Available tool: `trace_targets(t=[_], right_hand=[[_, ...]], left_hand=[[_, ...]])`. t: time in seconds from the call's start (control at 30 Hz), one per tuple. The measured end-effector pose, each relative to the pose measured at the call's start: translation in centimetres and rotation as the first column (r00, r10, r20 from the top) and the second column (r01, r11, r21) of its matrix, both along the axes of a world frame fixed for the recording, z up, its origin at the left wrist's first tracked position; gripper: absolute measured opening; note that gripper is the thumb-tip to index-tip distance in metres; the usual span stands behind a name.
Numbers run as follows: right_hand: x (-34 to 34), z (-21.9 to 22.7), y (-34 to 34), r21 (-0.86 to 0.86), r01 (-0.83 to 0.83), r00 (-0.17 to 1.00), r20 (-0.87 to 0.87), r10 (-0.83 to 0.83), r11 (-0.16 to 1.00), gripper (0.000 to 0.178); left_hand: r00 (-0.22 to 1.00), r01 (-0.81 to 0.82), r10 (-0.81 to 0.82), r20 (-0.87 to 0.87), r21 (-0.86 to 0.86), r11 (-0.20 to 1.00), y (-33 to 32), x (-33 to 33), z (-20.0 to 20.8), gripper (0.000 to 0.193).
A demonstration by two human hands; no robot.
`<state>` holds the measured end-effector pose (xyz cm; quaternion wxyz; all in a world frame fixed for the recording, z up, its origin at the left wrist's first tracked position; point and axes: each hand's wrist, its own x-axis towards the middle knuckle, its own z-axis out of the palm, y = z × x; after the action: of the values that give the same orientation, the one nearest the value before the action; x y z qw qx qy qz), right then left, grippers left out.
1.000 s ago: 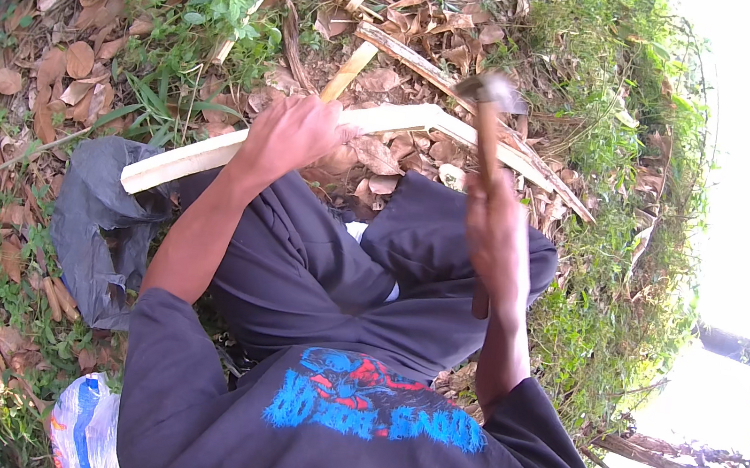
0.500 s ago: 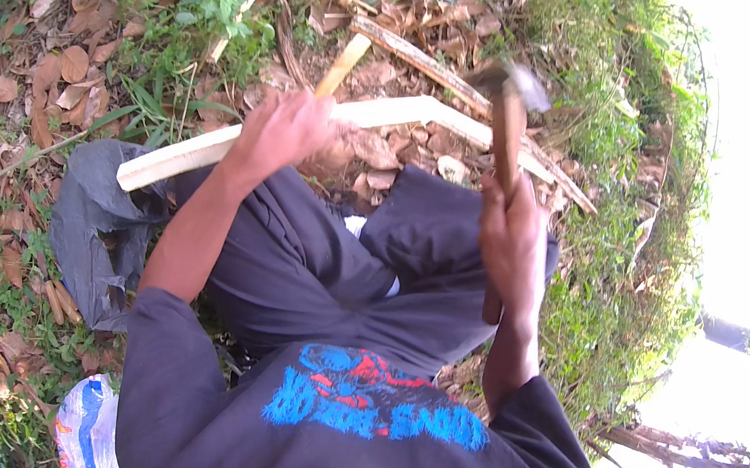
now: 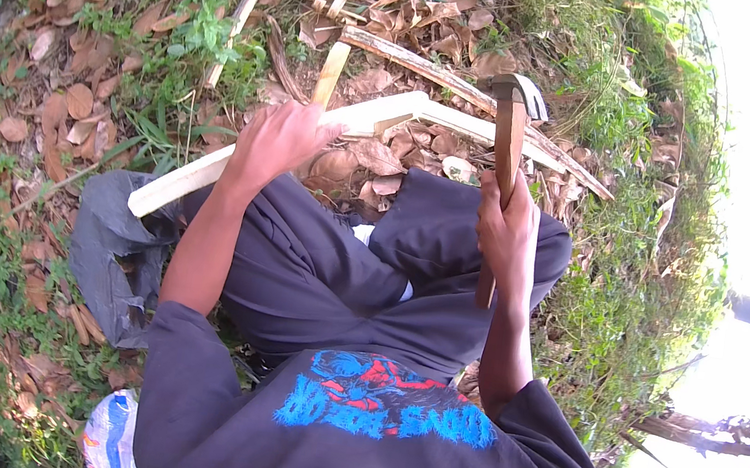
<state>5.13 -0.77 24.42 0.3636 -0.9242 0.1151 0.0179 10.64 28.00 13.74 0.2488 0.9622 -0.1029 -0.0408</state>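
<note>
My left hand is closed over a long pale strip of wood lying across in front of my legs. The strip bends at an angle near its middle, where a dark gap shows; I cannot tell how it is joined there. Just beyond my left fingers a short yellowish piece of wood sticks out past the strip. In my right hand is a claw hammer, gripped around its wooden handle. Its metal head points away from me, above the strip's right part.
A rough-barked stick lies just beyond the strip, and another thin piece of wood is at the far left. A torn dark plastic bag sits by my left knee, with a white and blue bag nearer. Dry leaves and grass surround me.
The hammer, blurred by motion before, now looks sharp and nearly still, its handle more upright. My left hand keeps its hold on the wood. The whole view has shifted slightly.
</note>
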Motion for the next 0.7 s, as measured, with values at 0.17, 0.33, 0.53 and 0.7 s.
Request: trace_targets(t=[0.17,0.33,0.53,0.7], right_hand=[[5.4,-11.9,-3.7,0.341,-0.117,0.993,0.066,0.101,0.933,0.039],[8.0,-18.7,0.2,0.391,-0.187,0.98,0.136,0.145,0.901,0.087],[9.5,-21.1,4.3,0.49,-0.024,0.997,0.077,-0.016,0.871,0.048],[9.6,-20.7,3.2,0.494,-0.06,0.992,0.126,-0.003,0.868,0.04]], left_hand=[[0.995,0.001,-0.003,-0.103,-0.021,1.0,0.1,0.8,1.3,0.046],[0.979,0.029,-0.042,-0.198,-0.068,0.997,-0.1,1.5,3.2,0.04],[0.977,0.106,-0.122,-0.175,-0.096,0.99,0.3,1.8,2.5,0.034],[0.964,0.184,-0.183,-0.195,-0.01,0.983,-1.4,2.5,4.6,0.031]])
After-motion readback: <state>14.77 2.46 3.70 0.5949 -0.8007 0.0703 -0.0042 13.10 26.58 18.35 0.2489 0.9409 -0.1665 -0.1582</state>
